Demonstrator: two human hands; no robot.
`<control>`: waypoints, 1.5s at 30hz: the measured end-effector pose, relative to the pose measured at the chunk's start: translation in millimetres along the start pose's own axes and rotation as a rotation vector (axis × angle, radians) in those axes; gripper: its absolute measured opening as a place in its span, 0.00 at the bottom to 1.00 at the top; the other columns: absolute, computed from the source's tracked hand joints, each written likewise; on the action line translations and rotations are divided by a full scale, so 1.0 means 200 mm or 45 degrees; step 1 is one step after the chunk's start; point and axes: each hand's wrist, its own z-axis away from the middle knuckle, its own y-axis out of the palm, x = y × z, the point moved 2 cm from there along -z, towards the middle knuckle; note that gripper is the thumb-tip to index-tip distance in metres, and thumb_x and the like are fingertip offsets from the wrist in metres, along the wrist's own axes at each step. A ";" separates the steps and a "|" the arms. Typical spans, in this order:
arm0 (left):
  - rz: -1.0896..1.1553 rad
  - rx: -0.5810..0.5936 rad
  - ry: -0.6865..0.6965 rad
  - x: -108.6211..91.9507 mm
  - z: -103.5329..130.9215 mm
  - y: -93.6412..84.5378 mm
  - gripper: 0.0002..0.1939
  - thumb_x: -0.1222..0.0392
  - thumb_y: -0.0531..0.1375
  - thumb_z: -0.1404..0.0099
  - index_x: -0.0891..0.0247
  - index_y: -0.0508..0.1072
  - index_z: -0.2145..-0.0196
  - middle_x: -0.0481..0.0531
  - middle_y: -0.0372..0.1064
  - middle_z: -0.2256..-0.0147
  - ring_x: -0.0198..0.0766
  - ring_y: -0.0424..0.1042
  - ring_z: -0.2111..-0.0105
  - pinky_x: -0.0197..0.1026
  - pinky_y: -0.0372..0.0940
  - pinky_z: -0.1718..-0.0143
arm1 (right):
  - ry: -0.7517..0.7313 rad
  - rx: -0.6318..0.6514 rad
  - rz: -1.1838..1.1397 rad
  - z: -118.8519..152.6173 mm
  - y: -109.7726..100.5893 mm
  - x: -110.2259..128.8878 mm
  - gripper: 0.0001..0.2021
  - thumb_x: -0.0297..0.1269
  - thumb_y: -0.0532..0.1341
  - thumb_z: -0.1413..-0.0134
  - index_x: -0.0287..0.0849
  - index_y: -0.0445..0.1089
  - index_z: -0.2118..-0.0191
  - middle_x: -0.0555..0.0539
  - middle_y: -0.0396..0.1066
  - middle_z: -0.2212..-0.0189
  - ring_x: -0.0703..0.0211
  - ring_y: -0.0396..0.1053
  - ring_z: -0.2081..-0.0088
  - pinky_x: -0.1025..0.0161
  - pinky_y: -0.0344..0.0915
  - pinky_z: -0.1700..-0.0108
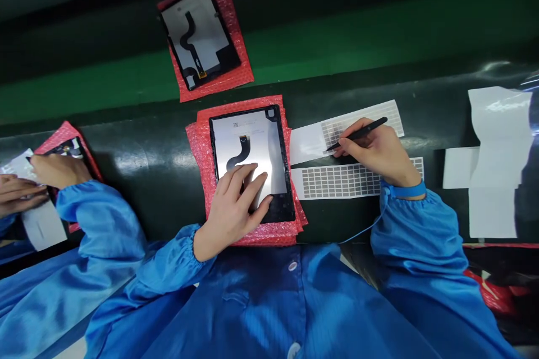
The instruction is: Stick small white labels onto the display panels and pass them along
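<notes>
Fingers spread, my left hand [233, 207] lies on the silver back of a tablet screen panel [273, 157]. A dark ribbon cable [242, 151] curves out above my fingers. Beneath the panel is a stack of pink bubble-wrap sheets [202, 179]. My right hand [379, 148] pinches a pair of black tweezers or a similar pen-shaped tool [366, 129]. The tool's thin tip points down at a white sheet of small grey stickers [307, 143]. Just below my right hand lies a second sticker sheet [332, 182], partly hidden by the hand.
Another screen panel [210, 33] rests on pink bubble wrap [244, 67] toward the back, on the green strip [337, 39]. White paper sheets [497, 151] lie at the right. On the left, a co-worker's hands [63, 171] handle a panel and white paper.
</notes>
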 end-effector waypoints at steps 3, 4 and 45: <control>-0.018 -0.006 0.045 0.02 0.01 0.00 0.24 0.60 0.64 0.30 0.61 0.68 0.39 0.67 0.67 0.40 0.56 0.68 0.40 0.61 0.68 0.42 | -0.026 0.032 0.050 0.00 -0.01 0.00 0.08 0.30 0.75 0.48 0.41 0.75 0.67 0.49 0.79 0.78 0.56 0.81 0.76 0.67 0.79 0.73; -0.018 -0.010 0.053 0.02 0.01 0.01 0.24 0.60 0.64 0.31 0.62 0.68 0.39 0.68 0.67 0.40 0.57 0.68 0.40 0.60 0.68 0.42 | -0.034 0.046 0.051 -0.01 -0.01 0.00 0.08 0.32 0.74 0.47 0.41 0.75 0.67 0.48 0.80 0.77 0.55 0.81 0.75 0.66 0.79 0.73; 0.054 0.679 0.197 0.23 -0.13 -0.20 0.32 0.45 0.60 0.26 0.75 0.68 0.37 0.59 0.79 0.69 0.48 0.78 0.69 0.58 0.56 0.40 | -0.088 0.304 0.133 -0.14 1.06 0.40 0.10 0.45 0.71 0.38 0.48 0.71 0.64 0.49 0.81 0.73 0.53 0.83 0.71 0.62 0.81 0.73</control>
